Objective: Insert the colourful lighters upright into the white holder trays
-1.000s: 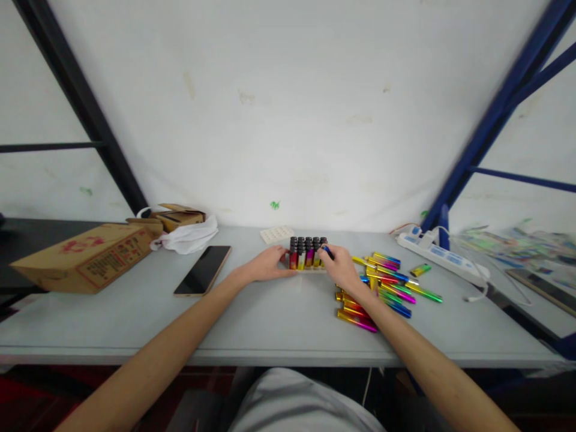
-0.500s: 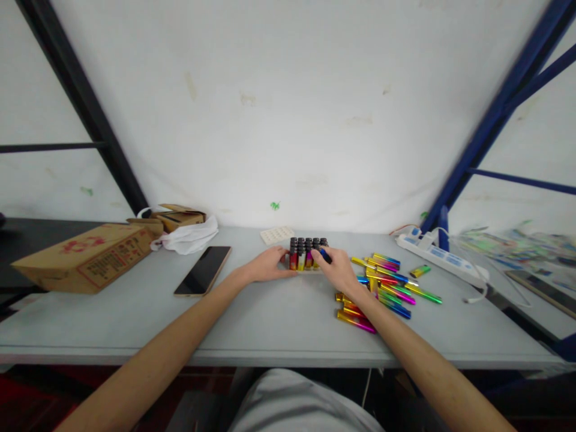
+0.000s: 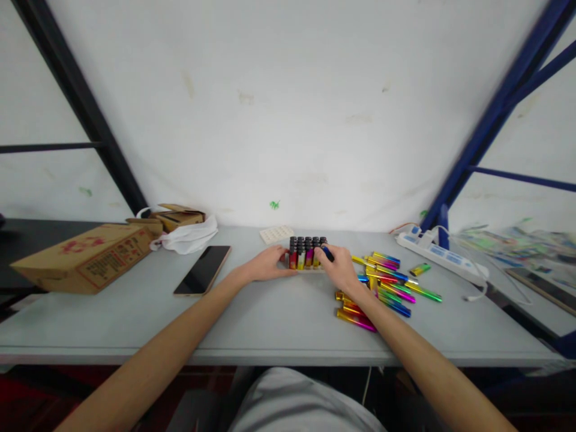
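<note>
Upright lighters with black tops (image 3: 308, 253) stand in rows in a pale tray (image 3: 310, 271) at the middle of the table. My left hand (image 3: 270, 264) grips the left side of this block, thumb low at the front and fingers at the side. At the block's right front, my right hand (image 3: 337, 265) is closed on a dark blue lighter (image 3: 328, 254); its lower part is hidden by the fingers. Several shiny multicoloured lighters or tubes (image 3: 389, 285) lie in a loose pile right of and below my right hand.
A phone (image 3: 203, 271) lies left of my left hand. Further left are a cardboard box (image 3: 85, 255), a white bag (image 3: 189, 236) and an open carton. Behind the block lies a pale empty tray (image 3: 276, 234). A white power strip (image 3: 443, 258) runs along the right.
My right hand and the dark blue lighter have shifted slightly right, and the lighter tilts more. My left hand stays at the block.
</note>
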`<state>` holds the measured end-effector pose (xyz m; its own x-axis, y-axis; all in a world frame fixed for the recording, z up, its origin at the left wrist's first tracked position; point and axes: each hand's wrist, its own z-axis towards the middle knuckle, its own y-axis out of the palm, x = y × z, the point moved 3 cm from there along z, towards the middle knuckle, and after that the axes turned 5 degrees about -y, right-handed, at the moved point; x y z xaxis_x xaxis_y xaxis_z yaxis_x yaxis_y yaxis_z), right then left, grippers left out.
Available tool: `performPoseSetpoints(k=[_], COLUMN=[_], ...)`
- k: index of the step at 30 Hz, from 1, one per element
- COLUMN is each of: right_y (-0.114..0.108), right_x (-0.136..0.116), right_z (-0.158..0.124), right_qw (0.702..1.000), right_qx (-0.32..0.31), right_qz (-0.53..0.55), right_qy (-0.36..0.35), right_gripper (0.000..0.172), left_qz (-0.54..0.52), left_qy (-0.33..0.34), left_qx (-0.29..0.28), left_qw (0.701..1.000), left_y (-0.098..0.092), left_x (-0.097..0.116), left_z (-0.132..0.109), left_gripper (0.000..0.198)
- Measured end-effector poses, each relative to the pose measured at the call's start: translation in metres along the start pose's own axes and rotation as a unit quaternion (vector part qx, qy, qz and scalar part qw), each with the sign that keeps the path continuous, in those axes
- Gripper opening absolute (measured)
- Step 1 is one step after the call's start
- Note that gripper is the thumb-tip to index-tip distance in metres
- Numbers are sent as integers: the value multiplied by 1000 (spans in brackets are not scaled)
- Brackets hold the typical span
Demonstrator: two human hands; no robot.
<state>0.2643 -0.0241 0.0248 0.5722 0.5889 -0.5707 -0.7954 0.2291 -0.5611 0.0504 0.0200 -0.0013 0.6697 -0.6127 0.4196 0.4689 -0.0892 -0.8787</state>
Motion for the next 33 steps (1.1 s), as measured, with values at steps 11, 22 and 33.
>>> performPoseSetpoints(k=[11,22,33], right_y=[-3,-9,-9], right_x=[7,0,11], right_z=[0,2,3], right_qw=[1000,996,991], right_qx=[17,-66,-87], right_qz=[14,48,-46], right_qy=[16,-48,-86], right_gripper=[33,36,33], left_qz=[-4,2,3], left_qy=[-2,-6,-3], left_qx=[0,6,11], left_qw=[1000,1000,1000], left_y=[3,2,1], left_x=[-5,-3,-2], left_z=[1,0,0], left_gripper=[47,47,49])
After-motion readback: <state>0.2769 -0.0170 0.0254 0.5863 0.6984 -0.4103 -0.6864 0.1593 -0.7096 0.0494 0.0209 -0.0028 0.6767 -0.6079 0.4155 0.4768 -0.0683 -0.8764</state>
